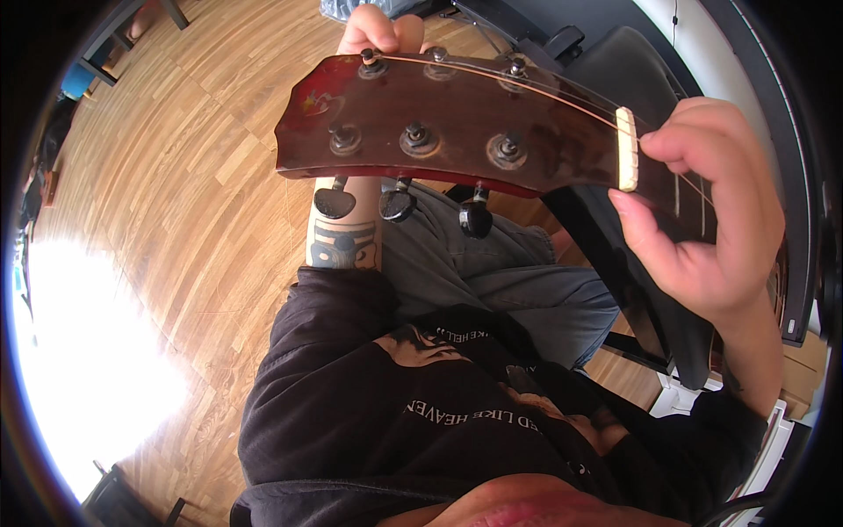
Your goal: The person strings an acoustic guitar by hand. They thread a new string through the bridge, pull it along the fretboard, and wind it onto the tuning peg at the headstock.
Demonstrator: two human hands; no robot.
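Observation:
A dark red-brown guitar headstock lies across the upper middle, with several black tuning posts on its face. A copper-coloured string runs from the far-left post to the white nut. My left hand reaches behind the headstock, its fingers closed at the far edge beside that post; they hide the tuning key there. My right hand curls round the guitar neck beside the nut. One bent finger touches the string and the thumb lies at the neck's near edge. Near-side tuning keys hang free.
Below the headstock are my jeans-clad legs. A black padded seat stands at the right, close to the neck. Wood flooring spreads to the left, with bright glare on it. A dark table leg shows at upper left.

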